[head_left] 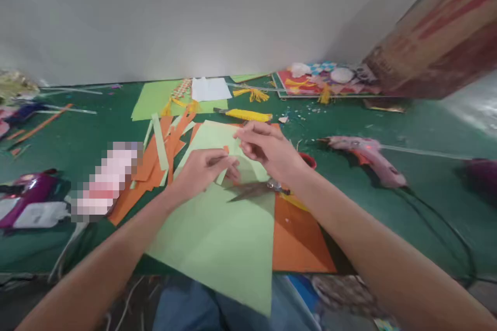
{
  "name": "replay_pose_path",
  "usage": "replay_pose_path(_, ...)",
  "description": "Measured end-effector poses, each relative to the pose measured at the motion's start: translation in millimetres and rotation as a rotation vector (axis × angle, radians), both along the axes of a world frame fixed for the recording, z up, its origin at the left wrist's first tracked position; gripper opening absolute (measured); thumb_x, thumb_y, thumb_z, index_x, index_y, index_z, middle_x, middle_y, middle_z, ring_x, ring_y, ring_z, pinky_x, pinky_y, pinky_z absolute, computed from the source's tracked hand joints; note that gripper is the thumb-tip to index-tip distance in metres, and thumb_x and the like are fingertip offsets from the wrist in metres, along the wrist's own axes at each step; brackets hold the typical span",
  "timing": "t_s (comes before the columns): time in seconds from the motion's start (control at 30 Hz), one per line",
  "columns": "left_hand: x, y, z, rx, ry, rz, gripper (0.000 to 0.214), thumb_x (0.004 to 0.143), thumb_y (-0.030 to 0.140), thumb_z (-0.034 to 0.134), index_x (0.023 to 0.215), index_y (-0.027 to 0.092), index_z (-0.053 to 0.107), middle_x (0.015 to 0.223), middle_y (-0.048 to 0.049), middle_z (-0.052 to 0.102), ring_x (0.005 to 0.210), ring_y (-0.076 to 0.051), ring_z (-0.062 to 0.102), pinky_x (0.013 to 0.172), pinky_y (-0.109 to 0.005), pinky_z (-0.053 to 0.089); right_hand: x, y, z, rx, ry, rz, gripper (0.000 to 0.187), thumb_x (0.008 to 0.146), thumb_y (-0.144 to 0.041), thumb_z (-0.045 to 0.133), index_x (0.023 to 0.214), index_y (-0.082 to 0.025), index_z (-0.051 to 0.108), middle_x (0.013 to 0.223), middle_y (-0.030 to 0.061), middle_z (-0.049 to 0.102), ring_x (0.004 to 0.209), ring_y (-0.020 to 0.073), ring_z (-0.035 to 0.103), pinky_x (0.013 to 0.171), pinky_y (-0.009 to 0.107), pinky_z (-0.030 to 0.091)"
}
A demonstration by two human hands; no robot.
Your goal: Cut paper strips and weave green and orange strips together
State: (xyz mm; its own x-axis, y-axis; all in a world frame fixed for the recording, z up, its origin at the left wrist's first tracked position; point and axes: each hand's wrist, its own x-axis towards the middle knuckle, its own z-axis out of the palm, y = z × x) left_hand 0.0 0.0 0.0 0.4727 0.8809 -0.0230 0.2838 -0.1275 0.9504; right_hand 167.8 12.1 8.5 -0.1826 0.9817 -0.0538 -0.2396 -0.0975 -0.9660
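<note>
My left hand (204, 168) and my right hand (267, 150) meet over a large light green paper sheet (223, 238) that lies across the table's front edge. Both hands have their fingers pinched on a narrow light green paper strip (222, 176), with a small orange piece (226, 149) between the fingertips. A pair of scissors (256, 190) lies on the green sheet just below my right wrist. Under the green sheet lies an orange paper sheet (297, 238).
Cut orange and green strips (163, 152) pile up left of my hands. A yellow utility knife (248, 115) lies behind them. A pink glue gun (367, 158) rests at the right with its cord. A purple device (29, 189) sits at the left on the green table (407, 129).
</note>
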Motion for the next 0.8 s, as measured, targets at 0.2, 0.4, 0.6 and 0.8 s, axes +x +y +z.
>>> replay_pose_path(0.2, 1.3, -1.0, -0.5, -0.025, -0.024, 0.006, 0.029, 0.085, 0.039, 0.057, 0.075, 0.014, 0.064, 0.073, -0.0064, 0.073, 0.068, -0.016, 0.069, 0.07, -0.027, 0.053, 2.8, 2.5, -1.4, 0.006, -0.009, -0.031, 0.029, 0.075, -0.028, 0.069, 0.058, -0.018, 0.049, 0.048, -0.0057, 0.043, 0.044, 0.0046, 0.033, 0.044, 0.023, 0.021)
replay_pose_path(0.4, 2.7, -1.6, 3.5, -0.076, -0.065, 0.015, 0.028, 0.084, 0.038, 0.059, 0.074, 0.013, 0.065, 0.071, -0.0066, 0.073, 0.065, -0.016, 0.069, 0.069, -0.026, 0.054, 3.6, 2.2, 1.9, 0.004, -0.088, -0.032, 0.034, 0.073, -0.038, 0.071, 0.058, -0.018, 0.05, 0.048, -0.0062, 0.042, 0.041, 0.0037, 0.034, 0.042, 0.023, 0.021)
replay_pose_path(0.6, 2.7, -1.0, 2.4, -0.111, -0.109, 0.03, 0.026, 0.085, 0.036, 0.058, 0.082, 0.012, 0.067, 0.081, -0.0072, 0.074, 0.069, -0.015, 0.07, 0.071, -0.026, 0.055, -0.9, -0.9, -1.5, 0.006, -0.311, 0.124, 0.039, 0.066, -0.04, 0.077, 0.054, -0.017, 0.048, 0.043, -0.006, 0.043, 0.042, 0.0038, 0.035, 0.042, 0.022, 0.023)
replay_pose_path(0.8, 2.4, -0.6, 1.4, -0.176, -0.117, 0.0, 0.029, 0.086, 0.038, 0.057, 0.079, 0.011, 0.066, 0.075, -0.0076, 0.073, 0.067, -0.016, 0.07, 0.071, -0.029, 0.056, -0.2, 0.9, -3.4, 0.038, -0.335, 0.043, 0.045, 0.067, -0.043, 0.075, 0.049, -0.018, 0.042, 0.041, -0.0058, 0.043, 0.041, 0.0033, 0.034, 0.043, 0.022, 0.025)
